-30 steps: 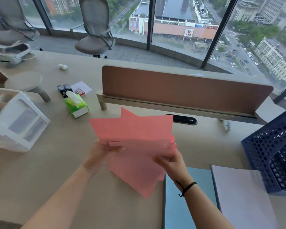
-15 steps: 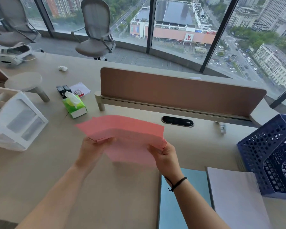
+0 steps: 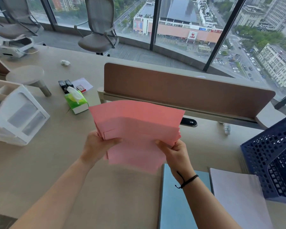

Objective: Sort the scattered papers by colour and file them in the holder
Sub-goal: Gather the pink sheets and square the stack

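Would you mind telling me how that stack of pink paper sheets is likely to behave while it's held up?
The stack of pink paper sheets is probably floppy: its lower part hangs unsupported. The sheets likely slide easily, since their edges sit staggered. Left hand and right hand grip opposite sides, which should steady it.

papers (image 3: 139, 129) pink | stacks: blue (image 3: 175, 204), white (image 3: 238, 199) | holder (image 3: 274, 162) navy

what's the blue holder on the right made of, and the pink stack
Blue holder: looks like moulded plastic, dark blue, its walls a rigid grid of small holes. Pink stack: thin matte paper, sheets fanned and bending slightly between both hands.
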A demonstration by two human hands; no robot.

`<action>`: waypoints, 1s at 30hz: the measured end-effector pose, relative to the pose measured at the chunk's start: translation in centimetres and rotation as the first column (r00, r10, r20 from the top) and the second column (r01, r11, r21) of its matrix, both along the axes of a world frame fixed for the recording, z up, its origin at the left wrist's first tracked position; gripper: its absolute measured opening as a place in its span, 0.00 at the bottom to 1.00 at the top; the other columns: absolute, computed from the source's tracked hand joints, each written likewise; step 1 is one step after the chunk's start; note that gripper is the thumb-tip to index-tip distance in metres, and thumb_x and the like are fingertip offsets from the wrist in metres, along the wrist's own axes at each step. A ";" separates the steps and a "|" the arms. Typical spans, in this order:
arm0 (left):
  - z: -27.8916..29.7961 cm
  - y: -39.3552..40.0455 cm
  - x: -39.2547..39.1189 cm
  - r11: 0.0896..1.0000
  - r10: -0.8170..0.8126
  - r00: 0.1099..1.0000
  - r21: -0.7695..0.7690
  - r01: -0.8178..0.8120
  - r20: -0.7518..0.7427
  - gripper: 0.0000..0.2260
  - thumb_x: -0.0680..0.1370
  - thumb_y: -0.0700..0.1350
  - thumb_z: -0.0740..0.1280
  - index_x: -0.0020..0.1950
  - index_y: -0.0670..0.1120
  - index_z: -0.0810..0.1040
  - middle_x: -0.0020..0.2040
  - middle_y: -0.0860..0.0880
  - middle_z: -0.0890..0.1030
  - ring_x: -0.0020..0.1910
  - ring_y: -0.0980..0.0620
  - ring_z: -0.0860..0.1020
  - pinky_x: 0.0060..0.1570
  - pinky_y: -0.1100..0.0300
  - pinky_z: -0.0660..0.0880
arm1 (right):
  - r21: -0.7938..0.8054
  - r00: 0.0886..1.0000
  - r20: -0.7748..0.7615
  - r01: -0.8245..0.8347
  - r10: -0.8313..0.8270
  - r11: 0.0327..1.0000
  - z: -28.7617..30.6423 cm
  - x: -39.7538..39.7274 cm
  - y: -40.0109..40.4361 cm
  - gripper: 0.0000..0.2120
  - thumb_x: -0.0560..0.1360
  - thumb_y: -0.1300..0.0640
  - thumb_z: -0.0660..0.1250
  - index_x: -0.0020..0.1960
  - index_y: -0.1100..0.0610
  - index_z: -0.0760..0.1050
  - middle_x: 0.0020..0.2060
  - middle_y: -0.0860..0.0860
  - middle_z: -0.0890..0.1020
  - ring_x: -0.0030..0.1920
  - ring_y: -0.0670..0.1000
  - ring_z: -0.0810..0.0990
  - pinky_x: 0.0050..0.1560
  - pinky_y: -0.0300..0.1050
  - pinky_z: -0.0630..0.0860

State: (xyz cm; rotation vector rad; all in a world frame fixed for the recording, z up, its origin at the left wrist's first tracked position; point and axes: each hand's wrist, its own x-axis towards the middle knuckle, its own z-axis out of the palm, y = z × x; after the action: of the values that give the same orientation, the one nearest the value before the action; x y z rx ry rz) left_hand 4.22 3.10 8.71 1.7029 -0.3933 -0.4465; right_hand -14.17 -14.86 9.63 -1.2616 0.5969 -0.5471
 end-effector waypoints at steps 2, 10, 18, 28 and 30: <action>0.5 -0.3 -0.5 0.997 0.045 0.997 -0.063 -0.040 0.069 0.11 0.60 0.41 0.82 0.39 0.45 0.85 0.34 0.52 0.84 0.31 0.59 0.77 0.29 0.64 0.75 | -0.011 1.000 0.022 0.015 -0.015 1.000 0.1 0.1 0.0 0.04 0.76 0.68 0.70 0.48 0.63 0.82 0.44 0.56 0.84 0.45 0.53 0.81 0.50 0.52 0.78; -1.4 1.2 -0.5 0.997 -0.002 0.997 -0.074 0.008 0.079 0.13 0.68 0.38 0.79 0.39 0.58 0.87 0.39 0.57 0.86 0.38 0.61 0.81 0.41 0.66 0.78 | -0.056 1.000 -0.019 0.012 -0.013 0.998 -1.7 0.4 0.6 0.13 0.76 0.68 0.70 0.44 0.51 0.85 0.43 0.53 0.84 0.45 0.52 0.80 0.50 0.52 0.77; -1.2 0.6 0.0 0.992 -0.072 0.997 -0.105 0.075 0.032 0.10 0.75 0.30 0.68 0.48 0.44 0.83 0.39 0.61 0.85 0.40 0.67 0.80 0.43 0.71 0.75 | -0.074 0.998 -0.064 0.003 -0.008 0.997 -2.5 0.9 -0.2 0.12 0.74 0.69 0.72 0.50 0.53 0.82 0.45 0.51 0.86 0.47 0.51 0.83 0.55 0.56 0.79; -2.9 0.4 0.7 0.995 -0.079 0.995 -0.071 0.076 -0.052 0.08 0.70 0.37 0.76 0.42 0.50 0.87 0.42 0.56 0.87 0.42 0.61 0.82 0.44 0.67 0.78 | -0.214 0.995 -0.102 -0.006 -0.016 0.977 -3.1 2.8 0.2 0.12 0.73 0.70 0.72 0.53 0.58 0.81 0.44 0.43 0.86 0.46 0.44 0.84 0.50 0.40 0.79; -2.7 0.3 0.7 0.994 -0.057 0.997 -0.095 0.051 -0.056 0.10 0.70 0.38 0.76 0.42 0.55 0.88 0.43 0.56 0.87 0.42 0.61 0.82 0.45 0.65 0.79 | -0.256 0.996 -0.087 -0.011 -0.012 0.967 -2.4 3.3 0.4 0.14 0.73 0.71 0.71 0.54 0.56 0.80 0.45 0.41 0.86 0.48 0.42 0.83 0.50 0.36 0.78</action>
State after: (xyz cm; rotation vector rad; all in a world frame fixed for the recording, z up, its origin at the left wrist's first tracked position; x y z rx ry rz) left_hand 4.91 3.37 6.02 1.5875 -0.4122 -0.5091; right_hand -10.89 -14.41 7.27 -1.5369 0.6142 -0.5850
